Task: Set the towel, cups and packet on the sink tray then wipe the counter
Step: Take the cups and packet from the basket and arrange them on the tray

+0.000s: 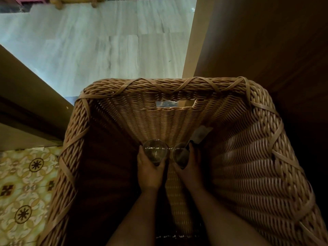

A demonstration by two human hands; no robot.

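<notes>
Two clear glass cups deep inside a big woven basket [248,157], near its far wall. Left hand [150,172] curled round the left cup [154,151]. Right hand [190,168] curled round the right cup [181,154], just beside the first. A pale packet [202,132] leaning in the basket's far right corner, close to the right fingers. Grey floor [99,47] past the far rim.

Both forearms bare, no sleeves/rings; left hand [150,172], right hand [190,172].

Tan woven basket [177,89]; yellow floral-patterned tiles [26,183]; pale grey marbled floor [88,41].
</notes>
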